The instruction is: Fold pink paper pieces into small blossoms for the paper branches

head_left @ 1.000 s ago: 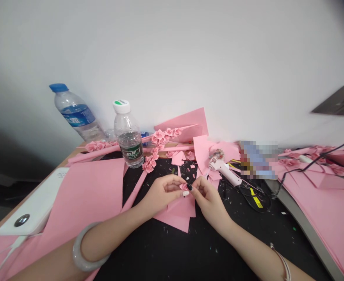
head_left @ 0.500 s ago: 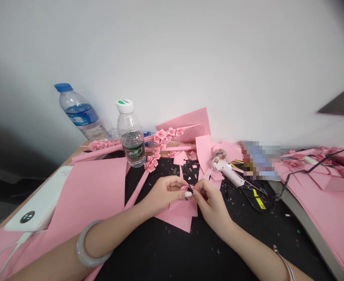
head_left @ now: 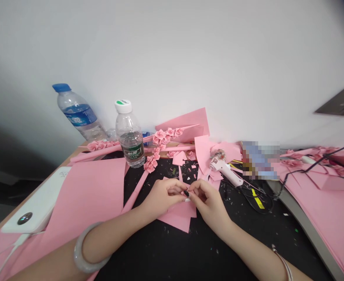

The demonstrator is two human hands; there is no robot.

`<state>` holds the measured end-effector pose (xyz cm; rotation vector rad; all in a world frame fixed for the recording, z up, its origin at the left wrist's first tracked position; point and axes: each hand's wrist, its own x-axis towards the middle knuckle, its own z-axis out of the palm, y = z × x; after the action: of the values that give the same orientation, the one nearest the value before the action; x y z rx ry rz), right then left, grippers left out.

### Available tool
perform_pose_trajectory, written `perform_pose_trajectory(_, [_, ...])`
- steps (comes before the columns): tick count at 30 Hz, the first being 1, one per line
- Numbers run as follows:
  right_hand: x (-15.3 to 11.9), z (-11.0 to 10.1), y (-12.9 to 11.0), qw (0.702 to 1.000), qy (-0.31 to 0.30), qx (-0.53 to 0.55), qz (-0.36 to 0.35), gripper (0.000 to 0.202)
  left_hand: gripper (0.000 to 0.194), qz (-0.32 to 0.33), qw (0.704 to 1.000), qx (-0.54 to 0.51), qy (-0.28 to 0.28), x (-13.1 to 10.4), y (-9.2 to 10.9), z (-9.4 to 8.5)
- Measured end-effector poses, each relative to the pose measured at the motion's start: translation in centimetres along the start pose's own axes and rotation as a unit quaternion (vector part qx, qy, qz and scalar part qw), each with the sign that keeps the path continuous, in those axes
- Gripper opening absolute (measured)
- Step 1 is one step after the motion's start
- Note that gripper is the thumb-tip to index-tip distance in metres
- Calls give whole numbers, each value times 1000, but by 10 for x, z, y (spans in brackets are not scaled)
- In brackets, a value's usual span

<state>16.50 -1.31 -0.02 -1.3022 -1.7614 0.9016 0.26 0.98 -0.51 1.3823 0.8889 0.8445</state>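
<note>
My left hand (head_left: 167,197) and my right hand (head_left: 211,203) meet fingertip to fingertip above the black table mat (head_left: 160,253). Both are closed in a pinch on a small piece of pink paper, which the fingers now mostly hide; its shape does not show. Beneath them lie a few flat pink paper sheets (head_left: 179,222). Just beyond my left hand, a pink paper stem (head_left: 135,195) leads up to folded pink paper flowers (head_left: 151,164). A pale glue gun (head_left: 229,174) rests beyond my right hand, its nozzle pointing to the left.
A green-label water bottle (head_left: 131,144) stands behind the paper; a blue-capped bottle (head_left: 79,115) leans at the wall. On the left are a white power bank (head_left: 34,203) and a large pink sheet (head_left: 92,187). More pink sheets (head_left: 321,207) and a black cable (head_left: 321,162) lie right.
My fingertips have drawn closer together, and the pink paper between them shows less. The whole view has shifted slightly; bottles and glue gun stay in place.
</note>
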Motion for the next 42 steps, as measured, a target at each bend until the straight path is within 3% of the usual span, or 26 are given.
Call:
perform_pose_trajectory(7, [2, -1, 3, 999, -20, 29, 28, 18, 12, 1, 996, 88, 10, -2, -2, 2])
perform_pose_trajectory(19, [7, -1, 4, 989, -30, 116, 85, 19, 11, 8, 998, 63, 20, 0, -1, 0])
perform_pose_trajectory(34, [8, 0, 2, 960, -65, 225, 154, 26, 7, 90, 983, 157, 37, 0, -2, -2])
perform_pose_trajectory(42, [7, 3, 6, 954, -69, 248, 153, 25, 6, 106, 975, 191, 41, 0, -1, -2])
